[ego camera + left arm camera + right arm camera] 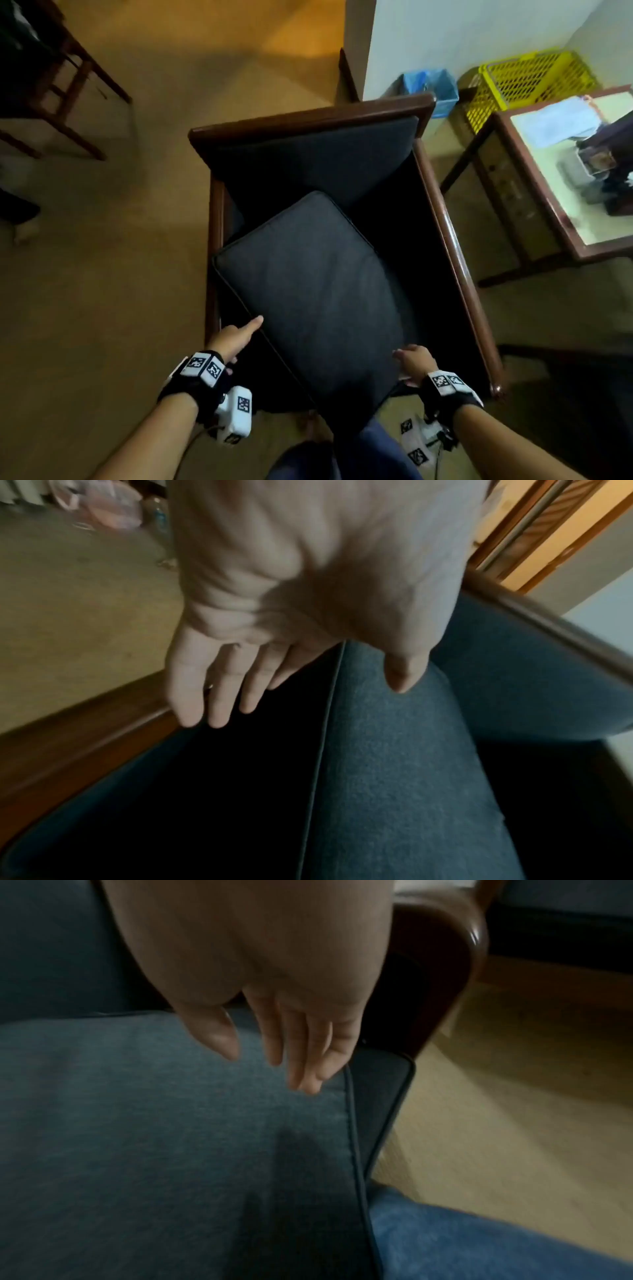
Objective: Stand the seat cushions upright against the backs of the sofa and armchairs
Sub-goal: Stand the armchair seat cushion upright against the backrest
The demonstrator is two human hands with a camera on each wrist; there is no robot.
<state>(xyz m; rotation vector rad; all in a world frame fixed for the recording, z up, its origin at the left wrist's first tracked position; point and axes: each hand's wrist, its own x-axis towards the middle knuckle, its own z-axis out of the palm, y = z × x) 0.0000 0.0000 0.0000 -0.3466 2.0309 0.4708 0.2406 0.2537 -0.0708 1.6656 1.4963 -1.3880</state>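
A dark blue seat cushion (308,291) lies skewed and tilted in the wooden armchair (308,114), its near corner sticking out past the chair's front over my leg. A matching back cushion (325,154) stands against the chair's back. My left hand (239,334) is at the cushion's left edge, thumb resting on top. In the left wrist view the left hand (308,702) has straight fingers beside the piped edge of the cushion (394,777). My right hand (412,359) is at the near right edge. In the right wrist view the right hand's (265,1066) fingers hang straight just over the cushion (154,1123).
A glass-topped side table (561,246) with cloths on it stands right of the armchair. A yellow basket (527,82) and a blue bin (435,89) sit by the wall behind. A wooden chair (68,85) is far left. Bare floor lies to the left.
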